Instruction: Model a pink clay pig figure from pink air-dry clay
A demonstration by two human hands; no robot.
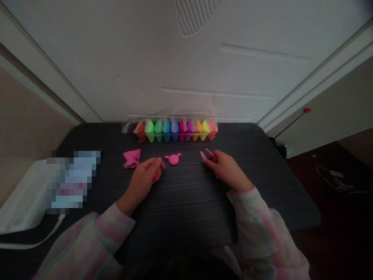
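Note:
My left hand (145,174) is closed, its fingers curled with a bit of pink clay (154,176) showing between them. Just right of it lies a flat round pink clay piece (174,160) with two small pointed bits on its upper sides. My right hand (223,165) is closed around a slim pink modelling tool (203,156), its flat tip and a thin pink rod (210,153) sticking out past the fingers. A crumpled pink wrapper (132,158) rests behind my left hand.
Clear plastic packaging with a row of several coloured clay packs (175,130) stands along the back of the dark table (186,217), against a white panel (163,54). A blurred-out screen (76,179), a white box (26,198) and a white cable (43,239) are at the left.

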